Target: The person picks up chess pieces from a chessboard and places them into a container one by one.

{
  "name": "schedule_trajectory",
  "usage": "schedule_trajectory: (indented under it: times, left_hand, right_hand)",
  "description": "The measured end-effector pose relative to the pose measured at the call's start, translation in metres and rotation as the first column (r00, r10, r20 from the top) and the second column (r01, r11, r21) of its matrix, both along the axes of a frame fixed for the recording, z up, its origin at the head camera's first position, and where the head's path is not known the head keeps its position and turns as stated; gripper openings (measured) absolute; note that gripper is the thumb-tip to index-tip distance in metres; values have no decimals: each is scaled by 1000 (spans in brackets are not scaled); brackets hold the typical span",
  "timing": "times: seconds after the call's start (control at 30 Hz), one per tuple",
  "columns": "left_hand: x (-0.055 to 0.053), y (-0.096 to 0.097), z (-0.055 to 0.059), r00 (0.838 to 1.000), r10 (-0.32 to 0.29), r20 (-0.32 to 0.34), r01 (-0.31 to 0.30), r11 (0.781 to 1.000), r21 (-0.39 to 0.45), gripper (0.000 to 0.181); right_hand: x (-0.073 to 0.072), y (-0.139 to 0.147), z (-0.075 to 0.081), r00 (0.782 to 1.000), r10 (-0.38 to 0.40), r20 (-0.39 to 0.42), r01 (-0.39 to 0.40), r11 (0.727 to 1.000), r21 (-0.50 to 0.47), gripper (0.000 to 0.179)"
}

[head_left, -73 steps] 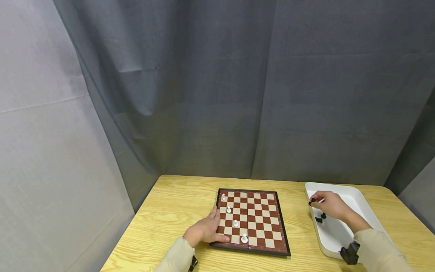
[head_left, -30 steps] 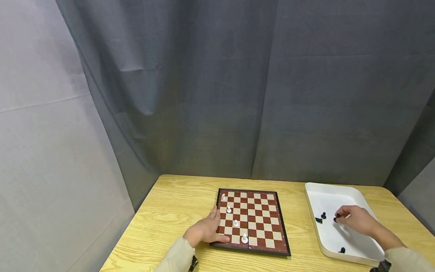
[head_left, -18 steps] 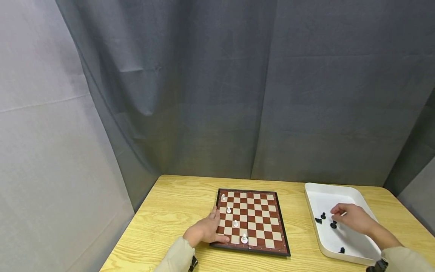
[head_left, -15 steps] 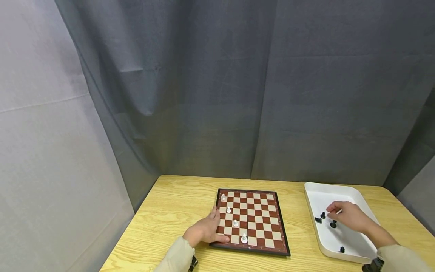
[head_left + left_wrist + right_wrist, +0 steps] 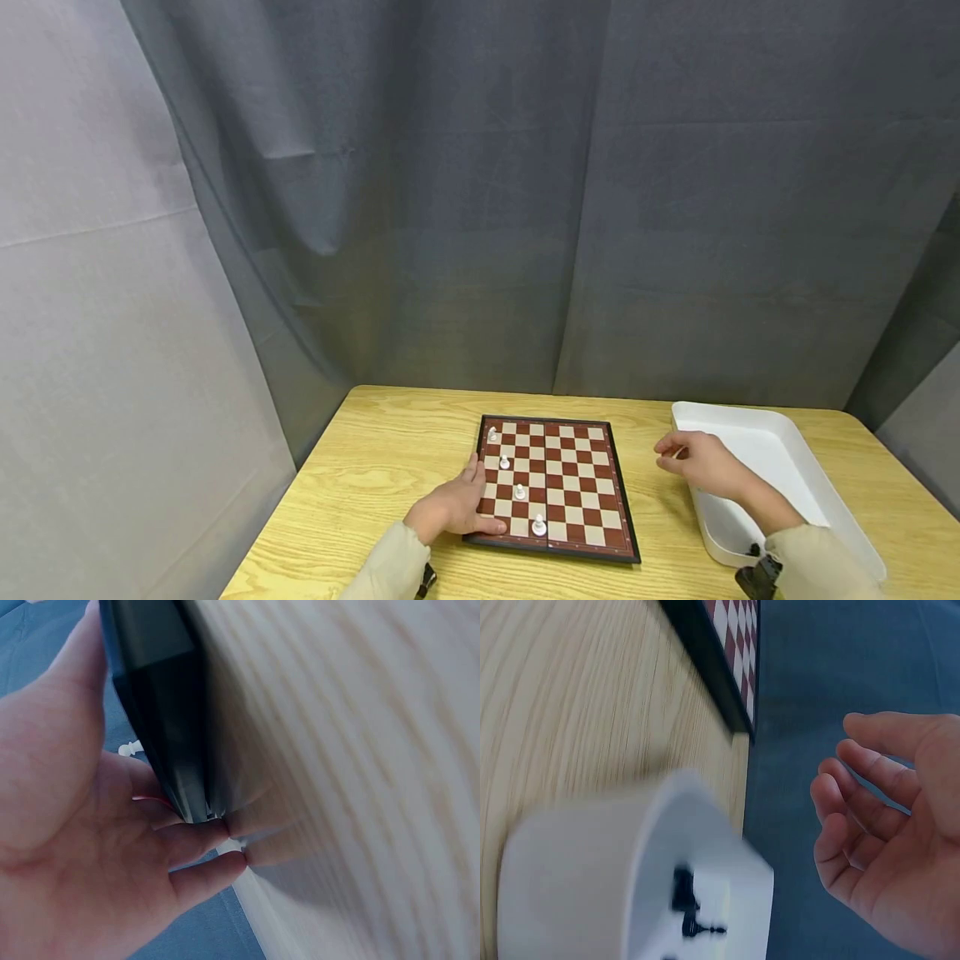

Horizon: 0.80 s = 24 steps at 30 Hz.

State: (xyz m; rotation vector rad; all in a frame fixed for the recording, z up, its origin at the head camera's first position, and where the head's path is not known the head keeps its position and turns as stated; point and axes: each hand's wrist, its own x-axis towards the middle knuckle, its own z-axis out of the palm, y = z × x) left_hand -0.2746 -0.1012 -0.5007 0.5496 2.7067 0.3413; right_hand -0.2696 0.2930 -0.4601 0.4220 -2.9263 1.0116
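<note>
My left hand (image 5: 453, 504) lies spread at the left edge of a red-and-cream chessboard (image 5: 581, 554), thumb over the near corner. Its fingers meet the board's dark side in the left wrist view. Several white pawns stand in a diagonal row on the left half, the nearest a white pawn (image 5: 539, 526). My right hand (image 5: 705, 462) hovers by the left wall of a white tray (image 5: 780, 442), fingers loosely bent around nothing. Black chess pieces lie in the tray, such as a black piece (image 5: 701, 928); the hand and forearm hide most of them in the head view.
Board and tray share a light wooden table (image 5: 405, 417), with a strip of bare wood between them. A grey curtain (image 5: 480, 250) hangs behind the far edge. The tray has raised walls. Another black piece (image 5: 753, 550) lies near its front end.
My right hand, which pinched a black chess piece, let it go in the tray and then moved left past the tray's wall. The left hand, board and white pawns stay where they were.
</note>
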Motion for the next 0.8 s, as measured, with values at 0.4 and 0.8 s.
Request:
schedule_trajectory:
  times: [0.4, 0.8]
  left_hand:
    - [0, 1, 1, 1000, -19, -11, 19, 1000, -8, 110]
    - [-1, 2, 0, 1000, -19, -8, 18, 999, -30, 108]
  right_hand:
    - [4, -59, -11, 990, 143, -15, -144, 987, -71, 11]
    - [10, -106, -27, 963, 265, 45, -257, 957, -133, 9]
